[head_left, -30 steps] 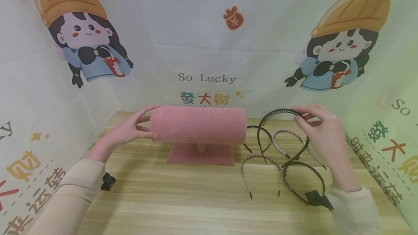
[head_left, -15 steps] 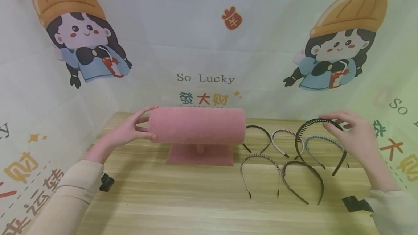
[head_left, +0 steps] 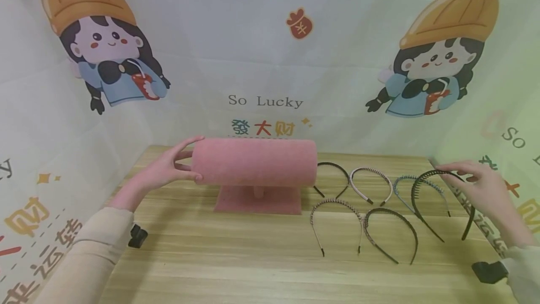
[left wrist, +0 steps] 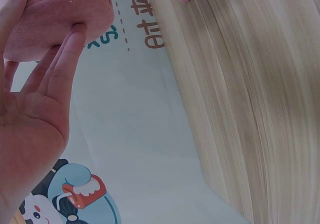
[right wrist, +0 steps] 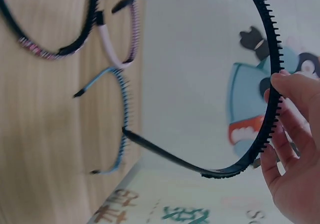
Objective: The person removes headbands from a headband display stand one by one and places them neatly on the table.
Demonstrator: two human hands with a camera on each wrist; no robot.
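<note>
A pink, fabric-covered cylinder stand (head_left: 255, 161) stands on the table. My left hand (head_left: 164, 168) holds its left end, thumb low at the front and index finger at the top edge. In the left wrist view, other fingertips of that hand meet the round end of the stand (left wrist: 65, 13). At the far right, my right hand (head_left: 485, 189) pinches the top of a black toothed headband (right wrist: 273, 38) between thumb and fingers. The headband stands with its ends pointing down, over the table's right side, just right of a blue headband (head_left: 406, 178).
Several more headbands lie right of the stand: a black one (head_left: 334, 165), a pale one (head_left: 371, 170), a beaded brownish one (head_left: 335, 201) and a dark one (head_left: 390, 211). Printed cloth (head_left: 270, 69) walls the table (head_left: 236, 257) at the back and sides.
My right hand has carried the black toothed headband rightward and down, away from the stand and past the other headbands. The left hand stays on the stand.
</note>
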